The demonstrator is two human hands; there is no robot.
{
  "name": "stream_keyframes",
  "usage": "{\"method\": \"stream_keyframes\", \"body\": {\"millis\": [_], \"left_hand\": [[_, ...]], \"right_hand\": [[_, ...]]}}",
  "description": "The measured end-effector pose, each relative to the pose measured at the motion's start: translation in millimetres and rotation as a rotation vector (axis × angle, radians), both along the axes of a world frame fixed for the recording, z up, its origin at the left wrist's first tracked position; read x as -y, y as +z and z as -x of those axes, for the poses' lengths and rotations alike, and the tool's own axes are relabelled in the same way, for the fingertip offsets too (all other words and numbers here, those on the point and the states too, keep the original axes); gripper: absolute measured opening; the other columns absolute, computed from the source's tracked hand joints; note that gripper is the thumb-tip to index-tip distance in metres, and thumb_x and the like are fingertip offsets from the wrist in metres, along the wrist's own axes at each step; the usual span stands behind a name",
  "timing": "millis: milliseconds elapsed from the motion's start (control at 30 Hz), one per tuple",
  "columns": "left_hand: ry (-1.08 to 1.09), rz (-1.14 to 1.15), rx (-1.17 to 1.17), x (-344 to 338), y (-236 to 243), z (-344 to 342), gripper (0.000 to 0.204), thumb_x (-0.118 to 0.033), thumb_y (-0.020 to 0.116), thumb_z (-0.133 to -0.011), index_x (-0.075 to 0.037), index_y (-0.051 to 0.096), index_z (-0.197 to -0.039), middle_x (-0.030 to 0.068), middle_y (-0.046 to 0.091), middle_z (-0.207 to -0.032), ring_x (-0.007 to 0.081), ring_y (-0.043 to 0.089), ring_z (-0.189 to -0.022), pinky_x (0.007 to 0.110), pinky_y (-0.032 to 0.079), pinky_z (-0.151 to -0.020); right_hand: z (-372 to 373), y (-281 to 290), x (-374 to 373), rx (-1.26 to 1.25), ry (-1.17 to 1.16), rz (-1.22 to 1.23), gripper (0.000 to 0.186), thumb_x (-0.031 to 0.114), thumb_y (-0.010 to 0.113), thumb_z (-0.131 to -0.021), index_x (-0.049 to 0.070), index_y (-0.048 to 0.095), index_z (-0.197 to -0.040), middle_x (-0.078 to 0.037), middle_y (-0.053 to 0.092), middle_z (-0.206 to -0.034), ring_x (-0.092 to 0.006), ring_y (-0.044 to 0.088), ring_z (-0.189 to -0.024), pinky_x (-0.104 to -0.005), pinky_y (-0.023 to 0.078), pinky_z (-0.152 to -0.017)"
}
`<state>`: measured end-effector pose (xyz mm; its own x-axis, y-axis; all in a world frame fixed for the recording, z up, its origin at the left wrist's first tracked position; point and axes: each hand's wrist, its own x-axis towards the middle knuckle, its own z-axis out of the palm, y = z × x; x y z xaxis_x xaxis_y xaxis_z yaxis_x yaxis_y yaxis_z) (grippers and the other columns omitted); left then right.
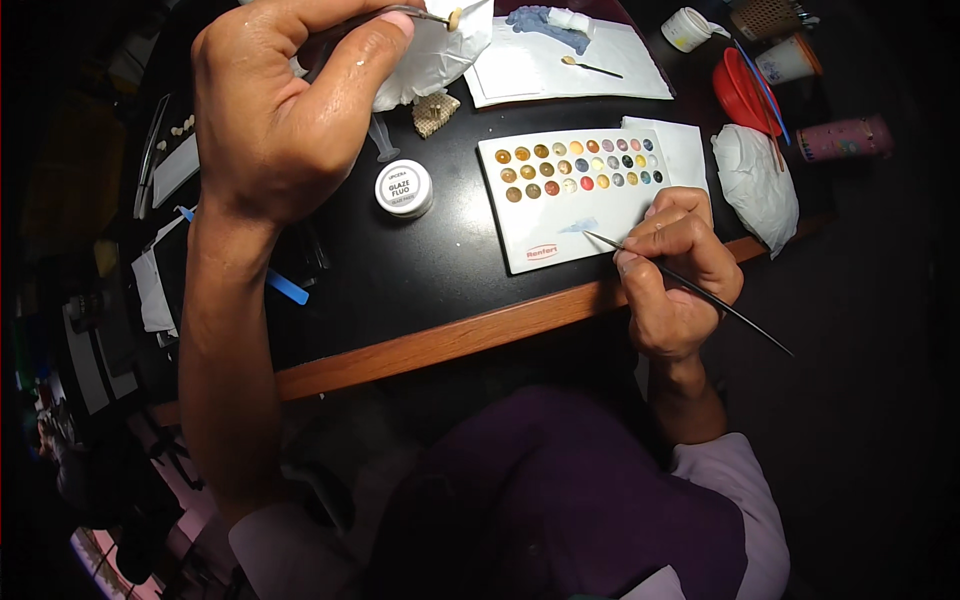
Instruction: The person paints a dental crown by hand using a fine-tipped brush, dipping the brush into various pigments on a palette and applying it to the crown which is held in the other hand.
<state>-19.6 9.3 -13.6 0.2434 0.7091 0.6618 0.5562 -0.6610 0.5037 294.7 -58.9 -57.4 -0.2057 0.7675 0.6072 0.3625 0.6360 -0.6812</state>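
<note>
High at the upper left, my left hand (280, 115) is closed on thin metal tweezers (432, 16) holding a small beige piece (454, 20), above crumpled white tissue (430, 65). My right hand (678, 270) grips a slender dark paintbrush (740, 315); its tip is at a pale blue smear (580, 226) on a white palette (530, 225) with rows of coloured paint wells. Left of the palette stands a white round jar (403, 188). Behind the palette, a white pad (510, 90) bears a blue-grey cloth (545, 30) and a small tool (595, 68) with a beige tip.
At the back right sit a white container (688, 30), a cup (785, 60), a red bowl (740, 88), a pink cylinder (840, 138) and crumpled white paper (755, 185). Blue strips (285, 285), tools and papers lie at left on the black table with a wooden edge (430, 335).
</note>
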Motion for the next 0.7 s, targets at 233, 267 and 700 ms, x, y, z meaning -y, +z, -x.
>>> {"method": "stream_keyframes", "body": {"millis": [233, 267, 700], "left_hand": [[-0.029, 0.002, 0.031, -2.0, -3.8, 4.1, 0.025, -0.006, 0.062, -0.095, 0.004, 0.077, -0.112, 0.0197, 0.075, -0.116, 0.0236, 0.069, -0.109, 0.032, 0.051, -0.098], [-0.028, 0.001, 0.034, -1.5, -2.3, 2.6, 0.025, -0.006, 0.062, -0.095, 0.004, 0.077, -0.112, 0.0196, 0.075, -0.116, 0.0235, 0.069, -0.109, 0.031, 0.051, -0.097], [-0.118, 0.025, 0.246, 9.5, 7.2, -27.6, 0.021, 0.007, 0.054, -0.086, 0.013, 0.072, -0.096, 0.0119, 0.072, -0.078, 0.0093, 0.061, -0.065, 0.023, 0.046, -0.058]], "right_hand": [[1.4, -0.5, -2.1, 0.021, 0.013, 0.004, 0.011, -0.006, 0.062, -0.064, 0.001, 0.064, -0.072, -0.007, 0.062, -0.067, -0.0193, 0.052, -0.076, -0.0299, 0.043, -0.069], [1.1, -0.7, -2.9, 0.025, 0.015, -0.003, 0.011, -0.006, 0.062, -0.063, 0.001, 0.064, -0.072, -0.007, 0.062, -0.067, -0.0193, 0.052, -0.076, -0.0300, 0.043, -0.069], [1.8, 0.0, -2.7, 0.035, 0.006, 0.006, 0.011, -0.006, 0.063, -0.063, 0.001, 0.065, -0.072, -0.007, 0.062, -0.067, -0.0193, 0.052, -0.075, -0.0293, 0.044, -0.069]]}}
